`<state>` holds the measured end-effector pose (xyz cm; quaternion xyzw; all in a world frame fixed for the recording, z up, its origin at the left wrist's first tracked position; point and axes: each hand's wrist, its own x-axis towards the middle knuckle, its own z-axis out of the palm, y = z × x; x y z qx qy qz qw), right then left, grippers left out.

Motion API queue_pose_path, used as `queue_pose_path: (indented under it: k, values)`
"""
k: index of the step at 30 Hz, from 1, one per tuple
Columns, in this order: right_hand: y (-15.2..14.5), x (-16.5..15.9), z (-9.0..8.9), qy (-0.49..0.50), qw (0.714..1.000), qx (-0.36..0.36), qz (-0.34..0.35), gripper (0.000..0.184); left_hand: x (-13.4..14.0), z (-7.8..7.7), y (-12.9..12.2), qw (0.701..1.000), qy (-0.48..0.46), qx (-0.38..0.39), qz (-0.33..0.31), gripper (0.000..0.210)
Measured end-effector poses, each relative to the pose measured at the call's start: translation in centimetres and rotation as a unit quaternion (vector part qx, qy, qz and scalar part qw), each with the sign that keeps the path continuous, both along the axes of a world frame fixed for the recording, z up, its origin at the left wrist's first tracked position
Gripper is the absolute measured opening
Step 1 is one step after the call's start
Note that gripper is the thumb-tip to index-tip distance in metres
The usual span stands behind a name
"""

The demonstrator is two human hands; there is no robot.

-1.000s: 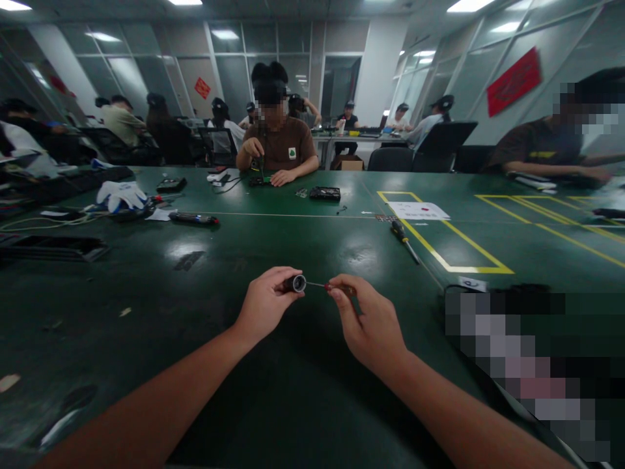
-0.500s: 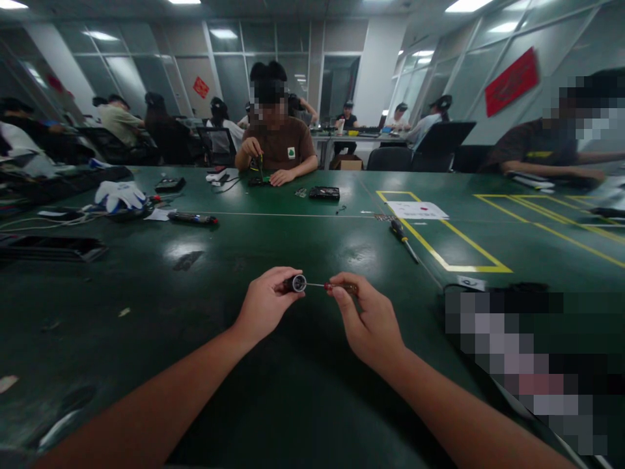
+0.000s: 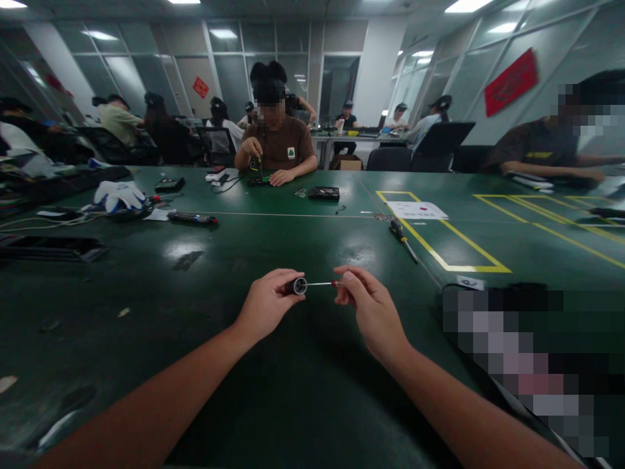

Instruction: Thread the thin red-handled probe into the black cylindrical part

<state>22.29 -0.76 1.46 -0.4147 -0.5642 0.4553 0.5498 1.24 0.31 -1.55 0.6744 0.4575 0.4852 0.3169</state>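
My left hand [image 3: 267,303] is closed around a dark cylindrical part [image 3: 299,285] whose round, grey-rimmed end faces me. In my right hand [image 3: 374,306] is a small screwdriver [image 3: 321,283], its reddish handle end pinched between thumb and fingers. The thin metal shaft lies level and reaches the rim of the cylinder; whether its tip sits inside or on a screw I cannot tell. Both hands are held above the green table [image 3: 293,391], near its middle. Most of the handle is hidden by my right fingers.
A black-and-yellow screwdriver [image 3: 403,240] lies beyond my right hand, by yellow tape [image 3: 476,268] and a paper sheet [image 3: 417,210]. Further left are a dark pen-like tool [image 3: 193,218] and white gloves [image 3: 118,195]. A person [image 3: 276,146] works opposite, near a black box [image 3: 324,193].
My right hand has drawn slightly to the right with its fingers shifted on the handle, and more of the screwdriver's shaft shows. My left hand has stayed almost in place.
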Motion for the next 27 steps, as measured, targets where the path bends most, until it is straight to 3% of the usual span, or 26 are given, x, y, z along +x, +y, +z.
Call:
queue_pose_path:
  k: [5, 12, 17, 19, 23, 27]
  values:
    - [0.7, 0.1, -0.9, 0.083, 0.995, -0.046, -0.029, 0.020, 0.2, -0.1, -0.1, 1.000, -0.005, 0.000, -0.002, 0.042]
    - [0.6, 0.0, -0.9, 0.021, 0.999, 0.001, -0.025, 0.023, -0.1, -0.4, 0.1, 1.000, 0.001, 0.000, 0.003, 0.043]
    - [1.4, 0.5, -0.4, 0.173, 0.976, -0.130, 0.036, 0.028, -0.3, -0.4, 0.3, 1.000, -0.007, 0.012, 0.000, 0.042]
    - [1.5, 0.7, -0.3, 0.186, 0.975, -0.118, 0.024, 0.027, -0.3, -0.4, 0.3, 1.000, -0.004, 0.009, 0.000, 0.042]
    - [0.9, 0.7, 0.0, 0.056, 0.998, -0.006, -0.030, 0.022, -0.3, -0.2, 0.3, 1.000, 0.005, 0.007, 0.007, 0.042]
    - [0.0, 0.6, 0.2, -0.077, 0.994, 0.065, -0.036, 0.020, -0.2, -0.2, 0.2, 1.000, 0.007, 0.015, 0.012, 0.040]
